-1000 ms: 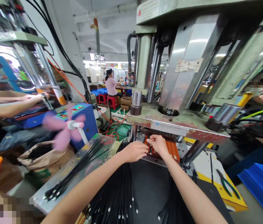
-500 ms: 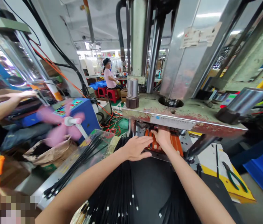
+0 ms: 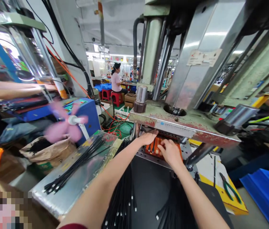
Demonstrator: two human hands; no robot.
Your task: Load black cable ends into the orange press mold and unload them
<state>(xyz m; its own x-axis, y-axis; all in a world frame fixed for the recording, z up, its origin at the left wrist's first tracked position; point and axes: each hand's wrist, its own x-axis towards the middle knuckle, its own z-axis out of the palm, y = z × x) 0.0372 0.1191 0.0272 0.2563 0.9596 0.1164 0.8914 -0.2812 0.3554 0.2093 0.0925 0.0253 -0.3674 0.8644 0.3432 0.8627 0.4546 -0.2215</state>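
left hand (image 3: 148, 138): held over the far left part of the mold, below the press plate (image 3: 172, 124); its fingers are stretched out and set close together; whether anything is held by them cannot be told.
right hand (image 3: 172, 152): placed over the right part of the mold; its fingers are bent, with a narrow gap left to the thumb; whether anything is pinched there cannot be told.
mold (image 3: 158, 142): orange, set low in the press under the plate; dark strips and small pale pieces are seen in it, between the hands.
cables: black, laid in a left bundle (image 3: 121, 203) and a right bundle (image 3: 172, 206) on the black table (image 3: 146, 187); another bunch (image 3: 77, 168) is laid on the metal table (image 3: 45, 195).
pliers (image 3: 230, 187): green-handled, laid on the yellow-edged board (image 3: 238, 206) at the right.
fan (image 3: 73, 120): pink, its blades blurred.
bin (image 3: 265, 192): blue, seen at far right.
co-worker: a forearm (image 3: 17, 90) is stretched out at far left.
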